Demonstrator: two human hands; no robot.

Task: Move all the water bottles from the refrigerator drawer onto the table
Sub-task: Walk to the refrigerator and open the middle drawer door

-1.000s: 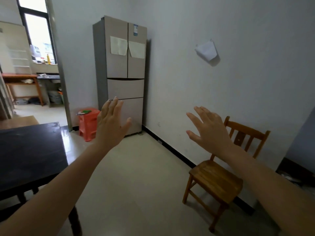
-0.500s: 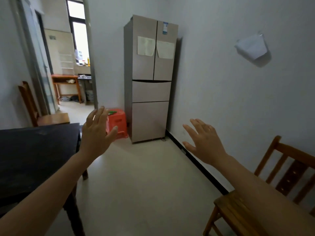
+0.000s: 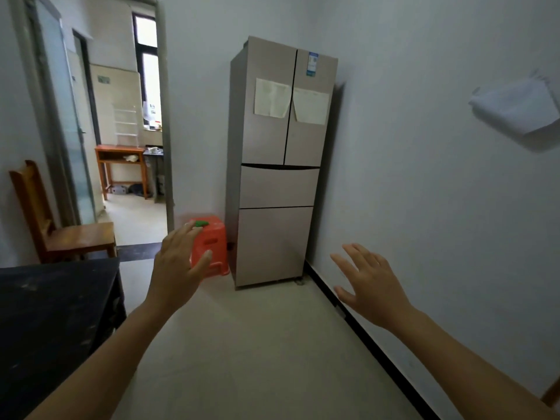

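The refrigerator [image 3: 278, 165] stands in the upper middle of the frame against the right wall, with its doors and both drawers shut. The water bottles are out of sight, presumably inside, and I cannot tell which drawer holds them. The dark desk [image 3: 45, 313] fills the lower left, well apart from the refrigerator, so each bottle means a carry back across the floor. An orange stool [image 3: 212, 247] sits just beside the refrigerator's left foot, and I judge I should keep clear of it. My left grip [image 3: 178, 268] hangs in front of that stool and my right grip [image 3: 369, 283] at lower right, both with fingers spread, holding nothing. To approach well I walk straight in and stop short enough to leave the drawer room. Then I hook its top edge with one grip — the other free for bottles.
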